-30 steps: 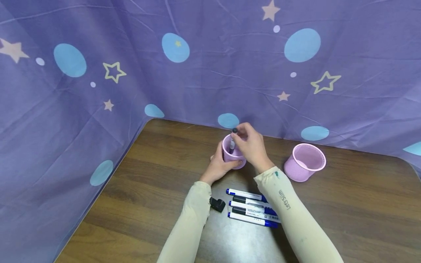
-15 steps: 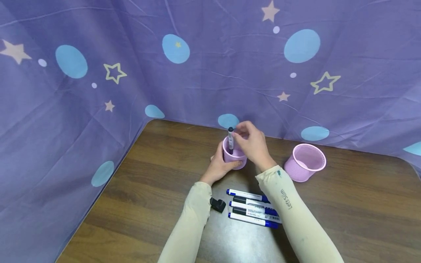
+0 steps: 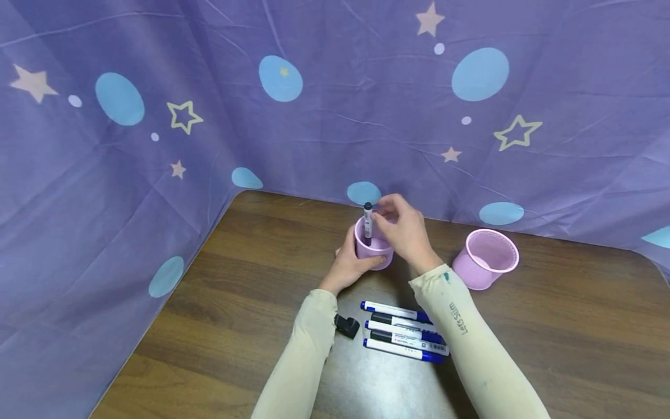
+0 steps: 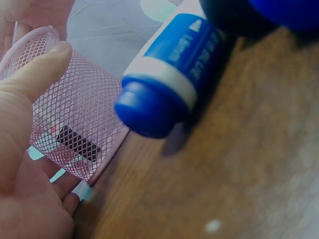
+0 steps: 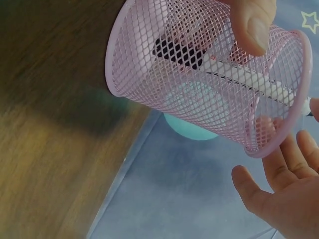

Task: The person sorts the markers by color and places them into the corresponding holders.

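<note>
At our brown wood-grain table [image 3: 251,279], our left hand [image 3: 346,267] clasps a pink mesh cup [image 3: 370,251] holding a black-and-white marker [image 3: 368,221]; our right hand [image 3: 406,231] spreads its fingers beside it, contact unclear. Insertion looks nearly done; next likely calls for reaching toward five o'clock, to the white-barrelled blue and black markers [image 3: 400,331].

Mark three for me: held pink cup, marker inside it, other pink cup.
Held pink cup [image 5: 204,94]: right wrist view, mesh side wall.
Marker [image 3: 368,223]: head view, white barrel.
Other pink cup [image 3: 471,270]: head view, outer side wall.
</note>
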The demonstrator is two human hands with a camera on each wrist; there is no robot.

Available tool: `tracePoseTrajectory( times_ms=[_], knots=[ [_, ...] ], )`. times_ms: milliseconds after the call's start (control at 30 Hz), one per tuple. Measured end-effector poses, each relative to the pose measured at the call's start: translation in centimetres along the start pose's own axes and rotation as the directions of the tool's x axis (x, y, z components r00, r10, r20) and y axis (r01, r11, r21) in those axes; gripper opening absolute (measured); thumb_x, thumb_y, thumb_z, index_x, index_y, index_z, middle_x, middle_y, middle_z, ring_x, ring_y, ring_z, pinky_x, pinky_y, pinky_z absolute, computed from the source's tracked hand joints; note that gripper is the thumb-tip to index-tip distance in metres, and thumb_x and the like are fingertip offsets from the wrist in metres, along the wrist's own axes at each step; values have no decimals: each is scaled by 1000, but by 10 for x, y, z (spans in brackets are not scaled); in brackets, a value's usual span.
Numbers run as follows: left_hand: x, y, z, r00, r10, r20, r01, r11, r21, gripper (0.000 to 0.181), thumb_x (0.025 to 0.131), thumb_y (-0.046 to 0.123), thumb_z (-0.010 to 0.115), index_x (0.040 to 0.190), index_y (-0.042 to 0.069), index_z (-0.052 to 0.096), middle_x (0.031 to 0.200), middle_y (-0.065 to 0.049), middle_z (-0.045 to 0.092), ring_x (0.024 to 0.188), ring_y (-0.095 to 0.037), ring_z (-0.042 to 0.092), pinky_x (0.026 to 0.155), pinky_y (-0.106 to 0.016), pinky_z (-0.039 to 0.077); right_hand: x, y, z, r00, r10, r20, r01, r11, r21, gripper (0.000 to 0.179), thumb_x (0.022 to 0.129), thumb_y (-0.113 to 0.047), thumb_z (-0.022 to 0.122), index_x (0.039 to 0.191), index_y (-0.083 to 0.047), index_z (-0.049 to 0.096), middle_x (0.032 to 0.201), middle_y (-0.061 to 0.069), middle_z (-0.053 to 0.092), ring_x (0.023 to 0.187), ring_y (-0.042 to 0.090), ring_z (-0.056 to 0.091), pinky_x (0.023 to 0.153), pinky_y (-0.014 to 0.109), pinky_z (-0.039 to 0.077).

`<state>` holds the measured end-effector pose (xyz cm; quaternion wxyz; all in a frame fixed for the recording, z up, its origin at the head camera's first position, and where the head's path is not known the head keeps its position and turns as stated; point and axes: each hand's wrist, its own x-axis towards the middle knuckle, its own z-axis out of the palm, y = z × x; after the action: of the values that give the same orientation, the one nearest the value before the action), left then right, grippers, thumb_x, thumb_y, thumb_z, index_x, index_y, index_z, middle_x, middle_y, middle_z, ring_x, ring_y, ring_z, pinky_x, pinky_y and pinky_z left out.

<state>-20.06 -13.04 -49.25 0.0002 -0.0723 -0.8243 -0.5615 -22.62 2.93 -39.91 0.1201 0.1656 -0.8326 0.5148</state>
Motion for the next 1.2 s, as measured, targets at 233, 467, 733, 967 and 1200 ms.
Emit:
tracePoseTrajectory(
  times_ms=[233,467,733,967,1200],
  knots=[
    [1,0,1,1000,-9,-7,9,1000,10,100,76,38,87,156,27,28,146,-7,51,128,-39,39,106,-56,29,-2,-3,-7,1000,-8,-12,8,1000,-8,29,89,-12,77,113,-2,65,98,12,73,85,26,68,80,44,55],
    [-1,2,0,1000,-14,-11,14,1000,17,100,76,38,87,156,27,28,145,-7,52,128,-40,40,106,-58,30,-12,-7,-20,1000,-4,-19,4,1000,-1,32,89,-12,76,118,-2,65,104,17,72,91,30,68,86,48,54],
    [-3,5,0,1000,-12,-3,12,1000,3,98,78,37,87,155,26,29,148,-6,50,131,-36,43,108,-57,33,-33,-11,-38,999,-30,-33,30,999,-14,29,90,-9,76,116,0,66,104,17,72,96,29,69,86,41,56],
    [-4,2,1,1000,11,-13,-11,1000,0,96,78,33,88,155,26,30,147,-5,52,130,-36,43,108,-56,30,-62,-8,-48,996,-86,33,88,994,-64,25,88,-5,78,110,0,69,104,14,72,97,28,69,86,42,56],
    [-3,3,1,1000,23,-18,-23,1000,5,96,78,34,88,155,25,31,146,-7,53,130,-37,44,108,-57,31,-97,7,-60,980,-124,158,150,975,-164,21,86,-3,78,105,-2,70,100,10,71,90,23,68,79,43,57]
  ],
)
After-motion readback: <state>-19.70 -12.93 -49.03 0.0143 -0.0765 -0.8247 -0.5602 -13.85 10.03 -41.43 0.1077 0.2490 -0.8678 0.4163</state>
